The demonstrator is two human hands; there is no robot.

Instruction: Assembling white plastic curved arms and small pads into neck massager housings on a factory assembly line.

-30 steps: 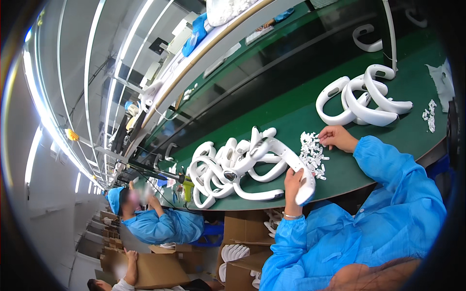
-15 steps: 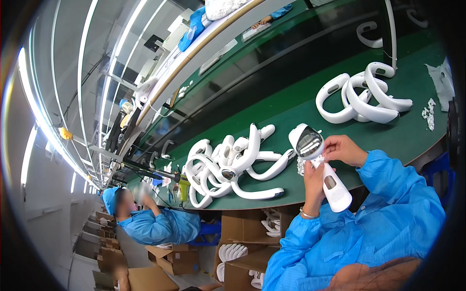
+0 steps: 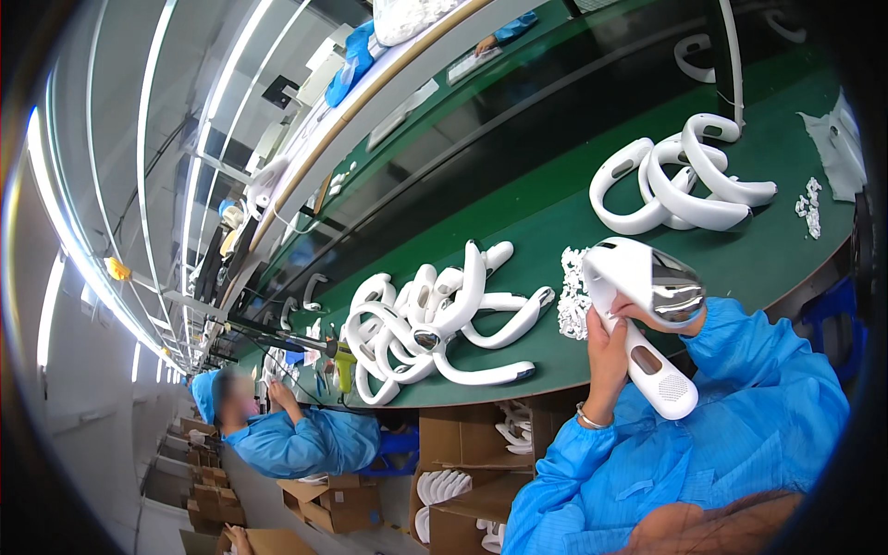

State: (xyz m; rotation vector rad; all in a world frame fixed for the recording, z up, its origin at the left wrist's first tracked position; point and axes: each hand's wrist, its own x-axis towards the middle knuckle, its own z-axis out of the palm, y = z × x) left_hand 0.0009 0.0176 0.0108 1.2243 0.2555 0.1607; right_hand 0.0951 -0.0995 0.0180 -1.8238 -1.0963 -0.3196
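Device pile [image 3: 472, 287] on table [image 3: 786, 250], parts heap [image 3: 573, 301] to its right, cartons [image 3: 458, 435] below

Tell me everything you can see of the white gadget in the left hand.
This curved white device looks like smooth plastic, with a mirrored cover on its bulbous end. Its arm has a dark oblong window and ends in a dotted patch. It tilts by the tabletop's near edge, dotted end toward the person. The left hand grips it; the right hand is mostly hidden behind it, contact unclear.
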